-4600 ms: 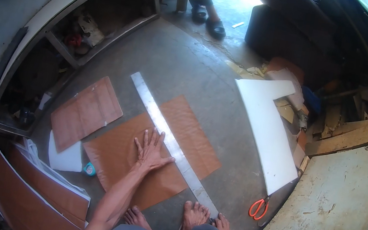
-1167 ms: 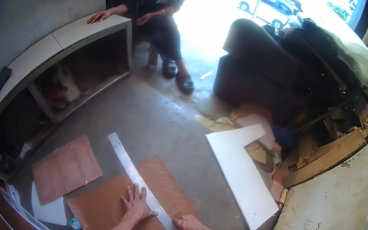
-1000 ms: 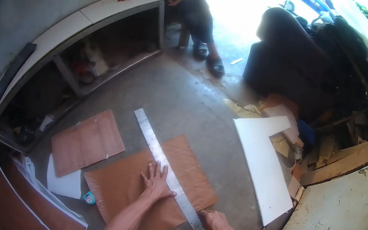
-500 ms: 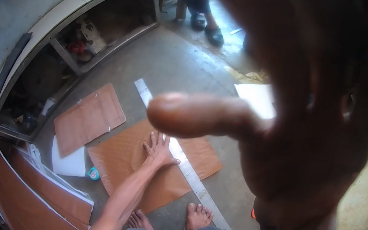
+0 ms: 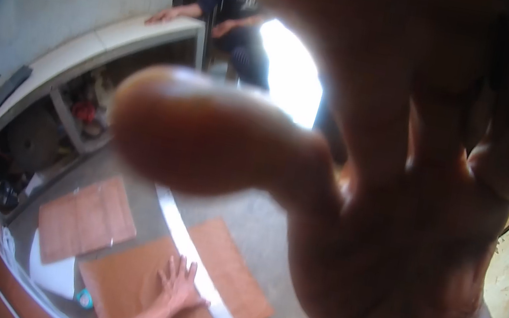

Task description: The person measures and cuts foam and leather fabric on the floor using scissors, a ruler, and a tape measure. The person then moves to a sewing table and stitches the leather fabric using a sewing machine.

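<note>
My right hand [image 5: 391, 180] is raised close to the camera, palm toward it and fingers spread, holding nothing. It covers most of the right half of the view. Down on the floor, my left hand [image 5: 180, 286] lies flat with its fingers apart on a brown sheet [image 5: 128, 282], pressing beside a long metal straightedge [image 5: 185, 241]. The straightedge crosses the sheet diagonally, and the left thumb reaches its edge.
A smaller brown board [image 5: 87, 219] overlaps a white sheet [image 5: 53, 273], near a teal round object [image 5: 84, 298]. Along the wall runs a low cabinet [image 5: 90, 43] with open compartments. Another person [image 5: 237, 36] sits behind, one hand on its top.
The view has tilted up, so the floor items sit lower in it. My right hand has come nearer the camera, its thumb larger and further left. My left hand stays on the sheet.
</note>
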Motion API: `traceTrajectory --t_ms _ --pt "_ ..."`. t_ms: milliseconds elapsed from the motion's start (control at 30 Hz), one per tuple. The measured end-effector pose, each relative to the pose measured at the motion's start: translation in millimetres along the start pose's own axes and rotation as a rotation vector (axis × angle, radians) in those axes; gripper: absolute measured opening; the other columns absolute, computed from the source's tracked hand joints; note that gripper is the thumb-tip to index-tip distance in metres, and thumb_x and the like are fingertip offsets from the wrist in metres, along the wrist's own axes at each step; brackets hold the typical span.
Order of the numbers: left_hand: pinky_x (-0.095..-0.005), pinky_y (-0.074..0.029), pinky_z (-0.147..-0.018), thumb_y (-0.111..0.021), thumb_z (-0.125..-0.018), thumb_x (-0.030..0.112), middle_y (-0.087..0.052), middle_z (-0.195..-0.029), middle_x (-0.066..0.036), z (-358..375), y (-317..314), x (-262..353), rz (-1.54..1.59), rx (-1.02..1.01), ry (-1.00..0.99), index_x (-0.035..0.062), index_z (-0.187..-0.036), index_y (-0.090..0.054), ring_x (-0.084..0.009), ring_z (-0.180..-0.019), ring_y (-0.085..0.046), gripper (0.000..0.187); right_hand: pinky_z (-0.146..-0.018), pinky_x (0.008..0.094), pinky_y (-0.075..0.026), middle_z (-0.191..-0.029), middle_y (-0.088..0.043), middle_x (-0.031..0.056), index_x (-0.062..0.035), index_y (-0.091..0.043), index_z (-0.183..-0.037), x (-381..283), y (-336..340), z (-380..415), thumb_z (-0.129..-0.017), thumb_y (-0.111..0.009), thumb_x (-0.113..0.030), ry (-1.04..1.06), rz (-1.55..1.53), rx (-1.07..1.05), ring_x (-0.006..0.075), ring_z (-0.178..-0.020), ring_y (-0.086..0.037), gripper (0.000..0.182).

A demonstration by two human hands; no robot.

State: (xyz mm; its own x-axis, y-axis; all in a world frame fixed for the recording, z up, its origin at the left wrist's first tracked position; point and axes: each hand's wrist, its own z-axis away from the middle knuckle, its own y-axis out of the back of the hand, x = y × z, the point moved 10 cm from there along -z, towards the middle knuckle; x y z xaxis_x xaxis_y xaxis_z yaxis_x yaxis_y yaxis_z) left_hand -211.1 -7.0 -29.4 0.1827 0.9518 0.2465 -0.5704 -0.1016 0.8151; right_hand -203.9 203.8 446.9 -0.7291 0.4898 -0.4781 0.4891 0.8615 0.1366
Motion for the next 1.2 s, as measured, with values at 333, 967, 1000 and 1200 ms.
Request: traceTrajectory --t_ms 333,967,1000,1200 --pt "-0.0743 -0.012 -0.116 -0.084 -0.067 0.057 -0.009 -0.168 -0.022 11.1 15.0 7.5 -0.001 0.010 -0.005 0.0099 -0.161 -0.021 -0.0471 -0.154 0.001 0.122 -0.111 0.0480 -0.034 -0.132 -0.062 0.0152 -0.0139 -0.054 -0.130 -14.3 9.9 39.2 -0.102 -0.040 -0.028 -0.026 0.446 -0.017 0.0325 -0.129 -0.052 0.034" --pt "-0.0783 -0.013 -0.113 -0.084 -0.065 0.060 0.006 -0.171 -0.013 3.5 8.3 1.6 0.009 -0.095 0.042 0.0175 -0.164 -0.007 -0.0456 -0.154 0.007 0.133 -0.093 0.0407 -0.052 -0.117 -0.069 0.0216 -0.0004 -0.068 -0.119 -45.2 -18.3 542.4 -0.083 -0.074 -0.038 -0.614 1.150 -1.000 0.0308 -0.108 -0.067 0.053" --pt "-0.0783 -0.013 -0.113 -0.084 -0.066 0.060 0.006 -0.171 -0.013 2.3 6.3 1.5 0.002 -0.105 0.046 0.0178 -0.164 -0.007 -0.0457 -0.154 0.007 0.132 -0.095 0.0419 -0.050 -0.119 -0.069 0.0210 -0.0016 -0.067 -0.120 -37.9 -23.2 542.4 -0.084 -0.072 -0.038 -0.695 1.131 -0.979 0.0316 -0.110 -0.065 0.052" --pt "-0.0787 -0.014 -0.112 -0.083 -0.065 0.065 0.004 -0.171 -0.014 -0.2 4.4 0.8 -0.011 -0.070 0.034 0.0179 -0.164 -0.010 -0.0468 -0.154 0.007 0.132 -0.107 0.0489 -0.038 -0.128 -0.064 0.0173 -0.0087 -0.056 -0.126 -30.4 -23.8 550.7 -0.090 -0.061 -0.039 -0.788 1.133 -0.985 0.0365 -0.123 -0.055 0.048"
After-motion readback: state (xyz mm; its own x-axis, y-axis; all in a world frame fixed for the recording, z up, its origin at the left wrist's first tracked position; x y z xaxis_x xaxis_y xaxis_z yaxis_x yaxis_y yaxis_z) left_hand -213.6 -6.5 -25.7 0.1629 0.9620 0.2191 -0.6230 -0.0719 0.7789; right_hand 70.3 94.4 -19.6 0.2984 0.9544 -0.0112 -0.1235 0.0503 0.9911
